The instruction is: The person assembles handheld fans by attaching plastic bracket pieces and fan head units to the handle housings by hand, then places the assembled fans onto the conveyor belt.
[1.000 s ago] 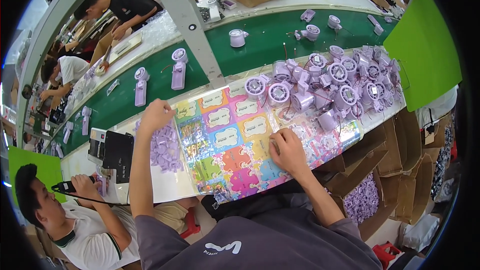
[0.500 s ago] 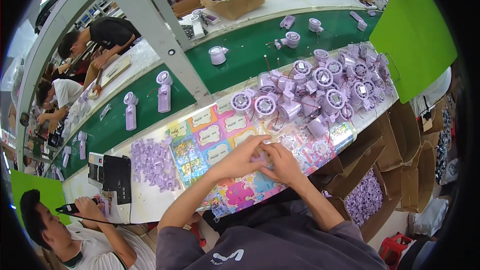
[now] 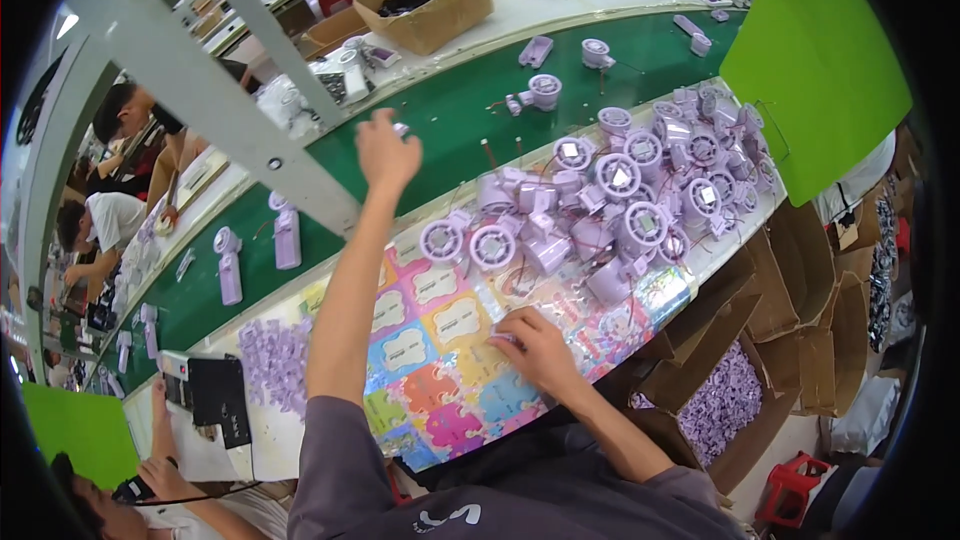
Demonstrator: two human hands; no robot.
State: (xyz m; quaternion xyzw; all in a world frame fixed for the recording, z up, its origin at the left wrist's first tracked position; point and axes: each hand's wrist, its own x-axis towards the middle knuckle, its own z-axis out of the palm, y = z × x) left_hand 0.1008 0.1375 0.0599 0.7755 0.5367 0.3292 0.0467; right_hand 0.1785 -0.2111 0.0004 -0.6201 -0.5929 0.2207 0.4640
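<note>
My left hand (image 3: 388,152) is stretched out over the green conveyor belt. Its fingers curl round a lavender fan head, mostly hidden behind them; a small pale bit of it (image 3: 401,129) shows beside the fingers. Over the colourful printed sheets (image 3: 408,350) on the bench, my right hand (image 3: 540,348) pinches a small lavender plastic piece (image 3: 504,337) at the fingertips. Beyond it lies a heap of lavender fan heads (image 3: 640,175) with thin wires. Left of the sheets is a pile of small lavender parts (image 3: 275,365).
The green belt (image 3: 455,90) carries several fan parts. A grey metal post (image 3: 235,105) slants up beside my left arm. A cardboard box of lavender pieces (image 3: 725,400) stands right of the bench. At lower left, a co-worker (image 3: 165,480) holds a black tool near a black device (image 3: 222,395).
My hands, together over the sheets before, are now apart. The left has reached forward to the fan head on the belt; the right stays over the sheets. My view has shifted slightly.
</note>
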